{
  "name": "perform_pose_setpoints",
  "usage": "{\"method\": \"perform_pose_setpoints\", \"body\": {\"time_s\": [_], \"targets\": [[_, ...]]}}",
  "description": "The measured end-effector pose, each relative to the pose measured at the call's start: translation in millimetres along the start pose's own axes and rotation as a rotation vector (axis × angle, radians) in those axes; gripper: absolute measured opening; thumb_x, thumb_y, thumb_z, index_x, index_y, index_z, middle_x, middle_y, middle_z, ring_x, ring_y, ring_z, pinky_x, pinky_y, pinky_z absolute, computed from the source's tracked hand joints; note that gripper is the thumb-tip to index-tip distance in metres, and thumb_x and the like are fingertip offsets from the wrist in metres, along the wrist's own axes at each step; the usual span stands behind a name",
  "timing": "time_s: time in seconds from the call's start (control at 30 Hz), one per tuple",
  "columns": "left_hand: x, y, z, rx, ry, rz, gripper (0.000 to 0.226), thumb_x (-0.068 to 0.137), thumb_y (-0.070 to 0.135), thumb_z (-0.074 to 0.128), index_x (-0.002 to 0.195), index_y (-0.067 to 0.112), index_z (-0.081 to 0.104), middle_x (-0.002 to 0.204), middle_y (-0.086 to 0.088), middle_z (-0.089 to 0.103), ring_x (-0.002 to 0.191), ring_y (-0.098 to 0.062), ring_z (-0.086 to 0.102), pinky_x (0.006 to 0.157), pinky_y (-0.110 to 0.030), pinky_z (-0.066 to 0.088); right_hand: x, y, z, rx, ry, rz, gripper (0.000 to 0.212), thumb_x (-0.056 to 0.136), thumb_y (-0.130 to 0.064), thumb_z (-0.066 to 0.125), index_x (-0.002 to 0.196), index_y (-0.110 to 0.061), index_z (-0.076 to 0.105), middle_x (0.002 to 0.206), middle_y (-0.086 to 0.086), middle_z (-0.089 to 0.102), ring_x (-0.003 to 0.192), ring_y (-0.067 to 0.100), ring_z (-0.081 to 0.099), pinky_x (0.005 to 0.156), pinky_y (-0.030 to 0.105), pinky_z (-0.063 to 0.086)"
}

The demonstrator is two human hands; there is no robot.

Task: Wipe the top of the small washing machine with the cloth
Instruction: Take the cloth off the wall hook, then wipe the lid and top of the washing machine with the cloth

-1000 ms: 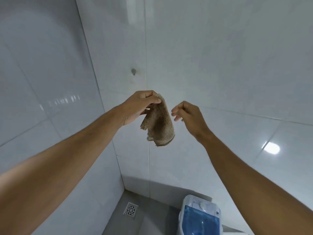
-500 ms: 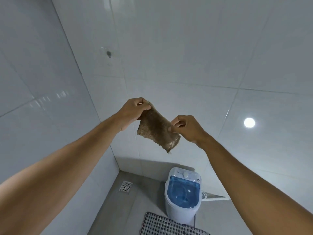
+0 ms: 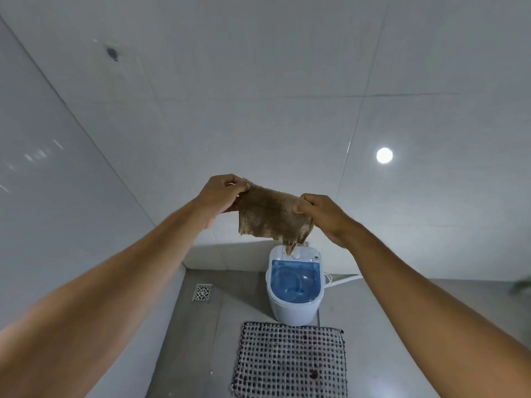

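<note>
**Desk:** Cloth [image 3: 270, 216], where exactly?

**Photographer:** Pinched at its two upper corners. Fingers [image 3: 240, 186] of the left hand [image 3: 221, 193] pressed tight with the thumb on one corner. Fingers [image 3: 301, 206] of the right hand [image 3: 324, 214] curled shut on the other. Held up in mid-air at arm's length and spread flat, brown and coarse-woven, with the lower edge hanging loose.

**Desk:** New since a second ago?

**Photographer:** Yes. Then bunched and dangling from the left hand alone, with the right hand open beside it. Half a second ago, caught by the right as well. Now pulled wide between the two.

**Desk:** And farther out?

**Photographer:** Bare arms stretched forward. Below and well apart from the cloth, the small washing machine [image 3: 294, 308], standing on the grey floor [image 3: 373, 326] against the tiled wall [image 3: 258, 110]. Blue see-through lid [image 3: 296, 280] shut, white dial [image 3: 296, 255] behind it. Overlapped in the view by the cloth's ragged lower corner, but not touched. Chequered mat [image 3: 290, 360] just in front, floor drain [image 3: 203, 292] off to the left. Barely in frame a second ago, now seen whole.

**Desk:** Meaning for the job?

**Photographer:** Probably still preparation: opened out to give a broad wiping face, with no contact on the top yet. Likely to call for stooping or stepping in, then lowering onto the lid.
</note>
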State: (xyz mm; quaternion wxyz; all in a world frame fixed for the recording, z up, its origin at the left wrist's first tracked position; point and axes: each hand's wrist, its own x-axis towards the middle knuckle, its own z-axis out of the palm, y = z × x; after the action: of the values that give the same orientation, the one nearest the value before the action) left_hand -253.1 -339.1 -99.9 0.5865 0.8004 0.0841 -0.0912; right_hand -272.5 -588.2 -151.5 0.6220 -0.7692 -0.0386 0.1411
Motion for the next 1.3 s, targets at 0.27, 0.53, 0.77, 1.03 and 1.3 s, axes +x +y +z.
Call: {"method": "perform_pose_setpoints", "body": {"time_s": [0.27,0.53,0.77,1.03,1.3], "targets": [[27,-88,41,-0.163,-0.136,-0.16,0.015,0.096,0.015,0.068,0.107,0.008,0.075,0.108,-0.012,0.072,0.091,-0.02,0.068,0.072,-0.025,0.061,-20,87,20,0.764,-0.078,0.224,0.046,0.093,-0.007,0.064,0.138,0.003,0.058,0.13,0.022,0.066,0.12,0.036,0.064,0.1,0.05,0.054],[64,-168,103,-0.152,-0.303,-0.11,0.01,0.093,0.017,0.073,0.101,0.012,0.074,0.101,-0.006,0.074,0.088,-0.017,0.07,0.079,-0.026,0.059,-20,190,44,1.043,0.001,0.333,0.063,0.07,-0.002,0.056,0.132,-0.007,0.063,0.112,0.019,0.071,0.098,0.036,0.069,0.093,0.05,0.055],[114,-268,159,-0.074,-0.316,-0.048,0.018,0.095,0.021,0.07,0.109,0.011,0.073,0.094,-0.001,0.074,0.076,-0.006,0.071,0.066,-0.017,0.054,17,304,55,1.27,0.107,0.202,0.068,0.07,-0.005,0.043,0.137,-0.005,0.055,0.118,0.022,0.067,0.108,0.041,0.062,0.103,0.059,0.046],[169,-409,188,0.16,-0.148,0.076,0.012,0.095,0.017,0.068,0.105,0.013,0.074,0.09,-0.003,0.072,0.079,-0.013,0.066,0.067,-0.016,0.051,57,441,57,1.329,0.242,0.159,0.077,0.058,-0.014,0.07,0.133,-0.011,0.057,0.125,0.02,0.064,0.115,0.041,0.06,0.097,0.062,0.051],[213,-587,174,0.811,-0.09,0.257,0.043,0.092,0.04,0.068,0.134,0.03,0.061,0.131,-0.009,0.057,0.127,-0.029,0.054,0.104,-0.04,0.046,97,531,38,1.452,0.325,-0.056,0.055,0.097,-0.033,0.051,0.146,-0.008,0.054,0.147,0.019,0.057,0.136,0.038,0.055,0.115,0.054,0.038]]}}
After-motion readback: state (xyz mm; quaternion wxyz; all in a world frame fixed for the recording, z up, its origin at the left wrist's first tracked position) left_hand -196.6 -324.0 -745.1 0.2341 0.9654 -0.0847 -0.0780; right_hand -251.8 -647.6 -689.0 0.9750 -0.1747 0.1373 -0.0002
